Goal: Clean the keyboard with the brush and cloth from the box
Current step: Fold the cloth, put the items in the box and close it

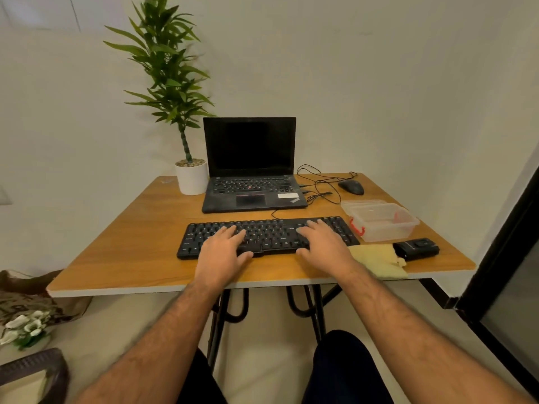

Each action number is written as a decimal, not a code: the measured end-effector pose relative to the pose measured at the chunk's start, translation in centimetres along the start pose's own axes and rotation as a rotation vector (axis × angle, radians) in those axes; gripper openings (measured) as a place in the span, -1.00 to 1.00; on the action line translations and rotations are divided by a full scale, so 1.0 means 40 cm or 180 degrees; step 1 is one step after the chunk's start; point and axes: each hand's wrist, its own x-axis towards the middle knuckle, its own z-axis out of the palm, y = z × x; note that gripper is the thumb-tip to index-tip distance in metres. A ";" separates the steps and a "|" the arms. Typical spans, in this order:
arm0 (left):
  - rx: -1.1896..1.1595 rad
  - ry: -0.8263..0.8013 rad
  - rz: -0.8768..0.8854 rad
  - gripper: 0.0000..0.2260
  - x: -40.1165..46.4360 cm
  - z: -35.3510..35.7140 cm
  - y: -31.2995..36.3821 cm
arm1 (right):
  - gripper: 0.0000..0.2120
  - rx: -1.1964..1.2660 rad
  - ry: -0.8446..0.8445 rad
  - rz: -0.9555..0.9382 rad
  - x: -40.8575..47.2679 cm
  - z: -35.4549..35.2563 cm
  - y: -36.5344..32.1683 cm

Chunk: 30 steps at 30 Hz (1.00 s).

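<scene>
A black keyboard (265, 233) lies across the middle of the wooden table (122, 252). My left hand (223, 250) rests flat on its left half, fingers spread, holding nothing. My right hand (323, 246) rests flat on its right half in the same way. A yellow cloth (376, 258) lies on the table just right of my right wrist. Beside the cloth sits a small black object (415, 248); whether it is the brush I cannot tell. The clear plastic box (382, 221) with a red clasp stands open at the keyboard's right end.
An open black laptop (250, 170) stands behind the keyboard. A potted plant (191, 176) is at the back left. A black mouse (351, 187) and tangled cables (318, 185) lie at the back right. The box's lid (360, 203) lies behind the box.
</scene>
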 end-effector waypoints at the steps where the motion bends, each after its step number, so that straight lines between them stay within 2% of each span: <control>1: 0.0036 -0.0077 -0.0051 -0.43 -0.003 -0.003 -0.024 | -0.42 -0.0033 -0.0138 0.0029 0.009 0.011 -0.009; 5: 0.0119 -0.0346 -0.0231 -0.46 -0.009 -0.004 -0.109 | -0.41 -0.0087 -0.0483 0.0208 0.036 0.042 -0.020; 10: 0.0159 -0.0360 -0.0284 -0.53 -0.007 -0.001 -0.147 | -0.49 -0.0019 -0.0393 0.0291 0.050 0.041 -0.012; 30: -0.0016 -0.0315 -0.0457 -0.56 0.102 0.018 -0.195 | -0.57 0.0279 -0.0279 0.0292 0.193 0.041 -0.016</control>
